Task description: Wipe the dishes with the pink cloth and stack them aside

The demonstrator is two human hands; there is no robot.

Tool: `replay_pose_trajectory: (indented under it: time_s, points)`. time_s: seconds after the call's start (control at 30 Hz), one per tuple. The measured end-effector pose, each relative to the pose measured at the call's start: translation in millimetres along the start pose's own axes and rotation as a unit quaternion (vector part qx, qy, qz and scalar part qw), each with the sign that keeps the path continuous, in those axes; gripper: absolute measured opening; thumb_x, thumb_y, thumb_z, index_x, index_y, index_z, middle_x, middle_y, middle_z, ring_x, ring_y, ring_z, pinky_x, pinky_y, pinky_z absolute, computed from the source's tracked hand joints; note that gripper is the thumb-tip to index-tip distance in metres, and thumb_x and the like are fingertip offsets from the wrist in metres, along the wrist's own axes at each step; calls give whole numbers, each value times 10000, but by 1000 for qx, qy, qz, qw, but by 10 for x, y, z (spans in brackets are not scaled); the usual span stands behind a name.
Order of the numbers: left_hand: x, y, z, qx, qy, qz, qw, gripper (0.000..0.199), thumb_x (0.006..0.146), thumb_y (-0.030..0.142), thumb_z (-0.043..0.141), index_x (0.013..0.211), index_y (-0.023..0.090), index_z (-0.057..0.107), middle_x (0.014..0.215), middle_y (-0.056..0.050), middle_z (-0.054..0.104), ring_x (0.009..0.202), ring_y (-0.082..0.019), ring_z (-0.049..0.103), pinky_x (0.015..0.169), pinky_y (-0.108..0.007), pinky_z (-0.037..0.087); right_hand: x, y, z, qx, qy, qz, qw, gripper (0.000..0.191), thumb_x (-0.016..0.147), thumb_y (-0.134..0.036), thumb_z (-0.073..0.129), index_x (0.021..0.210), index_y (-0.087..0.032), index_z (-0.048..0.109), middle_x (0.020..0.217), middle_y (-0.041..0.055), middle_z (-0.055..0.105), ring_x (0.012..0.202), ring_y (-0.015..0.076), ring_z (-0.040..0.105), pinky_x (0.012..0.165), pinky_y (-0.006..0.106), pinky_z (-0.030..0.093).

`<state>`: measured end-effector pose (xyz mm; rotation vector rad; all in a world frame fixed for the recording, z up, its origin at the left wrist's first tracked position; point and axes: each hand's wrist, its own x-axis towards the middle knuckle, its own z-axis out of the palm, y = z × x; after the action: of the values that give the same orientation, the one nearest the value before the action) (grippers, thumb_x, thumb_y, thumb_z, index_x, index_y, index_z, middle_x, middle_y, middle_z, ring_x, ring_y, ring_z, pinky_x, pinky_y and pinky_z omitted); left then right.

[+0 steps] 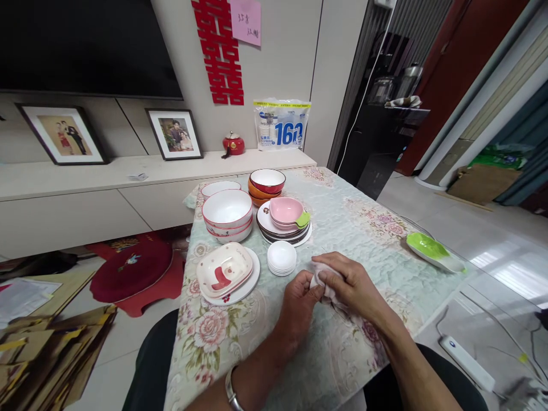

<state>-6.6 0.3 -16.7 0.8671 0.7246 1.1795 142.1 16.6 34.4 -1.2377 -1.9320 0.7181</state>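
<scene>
Both hands are meeting above the floral tablecloth (308, 365), and a pale cloth (329, 293) is bunching up between them, just right of the small white dishes. The left hand (298, 299) is pinching the cloth's left side, thumb and fingers closing together on it, while a silver bracelet (232, 389) is circling that wrist. From the other side the right hand (359, 288) is clamping the same cloth, its thumb pressing on top and its fingers curling over the far side. Whether the folds are hiding anything, I cannot tell.

Just beyond the left hand, the small white dishes (281, 258) are standing in a neat stack. Left of them, a bear-patterned bowl (226, 268) is resting on a round white plate (256, 279). Farther back, red-rimmed white bowls (226, 210) are piling up, and to their right a red bowl (268, 178) is topping orange bowls (257, 194). In front of those, pink bowls (286, 211) are sitting on dark-rimmed plates (264, 224), a green handle poking out at the right. Well apart from all this, a green-and-white dish (432, 250) is lying near the table's right edge. Behind the table, a red lidded jar (233, 146) is standing on the cabinet beside a plastic pack (282, 127) printed "160".
</scene>
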Motion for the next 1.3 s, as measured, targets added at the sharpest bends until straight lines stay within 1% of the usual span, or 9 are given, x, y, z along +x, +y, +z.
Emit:
replay_pose_trajectory:
  time_s: [0.17, 0.33, 0.47, 0.6, 0.77, 0.87, 1.07, 1.17, 1.3]
  points:
    - [-2, 62, 55, -73, 9, -3, 997, 212, 715, 278, 764, 734, 160, 589, 677, 10, 602, 655, -126, 496, 678, -269, 371, 20, 200, -71, 185, 48, 155, 969, 371, 899, -481, 597, 1094, -192, 724, 893, 41, 723, 844, 216, 655, 748, 315, 508]
    - [-6, 111, 81, -81, 11, -24, 996, 252, 653, 289, 811, 710, 151, 607, 673, 0, 620, 680, -139, 530, 714, -283, 397, -20, 286, -68, 303, 43, 186, 934, 391, 855, -493, 664, 1107, -195, 699, 867, 22, 714, 714, 171, 629, 662, 282, 493]
    - [-28, 137, 98, -102, -10, -64, 993, 258, 677, 310, 795, 796, 146, 635, 772, -33, 658, 735, -171, 587, 743, -324, 446, -23, 266, -81, 223, 40, 157, 961, 338, 875, -467, 644, 1078, -204, 705, 900, 29, 714, 777, 188, 645, 722, 300, 506]
    - [-23, 115, 89, -121, 0, -52, 991, 256, 713, 332, 771, 813, 147, 625, 787, -30, 642, 730, -166, 588, 713, -315, 460, -8, 155, -38, 43, 42, 53, 997, 306, 921, -409, 579, 1128, -227, 711, 1075, 69, 698, 1011, 241, 637, 895, 362, 487]
    - [4, 43, 57, -107, 18, -38, 993, 255, 697, 311, 785, 752, 151, 595, 718, 5, 598, 682, -134, 537, 657, -275, 431, -12, 20, 58, -60, 4, -49, 997, 338, 971, -324, 503, 1271, -269, 649, 1279, 80, 622, 1198, 236, 567, 997, 377, 457]
    - [3, 56, 59, -110, 21, -44, 993, 237, 695, 297, 784, 779, 146, 621, 756, -11, 627, 723, -147, 556, 707, -298, 456, 6, 113, 39, -58, 41, -33, 997, 313, 983, -324, 483, 1210, -249, 684, 1219, 85, 653, 1157, 231, 588, 986, 387, 464]
    - [-3, 147, 76, -135, 46, -58, 988, 309, 633, 304, 844, 828, 139, 670, 899, -70, 691, 854, -189, 599, 819, -345, 472, 22, 309, -56, -72, 156, 8, 985, 222, 927, -368, 574, 1009, -231, 727, 944, 70, 690, 917, 229, 635, 827, 373, 501]
    - [-5, 145, 75, -149, 39, -65, 986, 312, 637, 314, 838, 827, 142, 659, 866, -65, 687, 834, -195, 611, 811, -349, 472, -2, 178, -22, -75, 149, 0, 986, 148, 903, -335, 608, 949, -226, 696, 913, 53, 676, 874, 218, 634, 790, 350, 494]
    - [-16, 94, 68, -114, 13, -47, 992, 274, 676, 327, 798, 778, 149, 617, 728, -18, 642, 681, -148, 561, 677, -284, 430, -31, -19, 40, -84, 95, -59, 990, 133, 893, -275, 615, 997, -230, 684, 914, 49, 650, 880, 211, 623, 785, 329, 481]
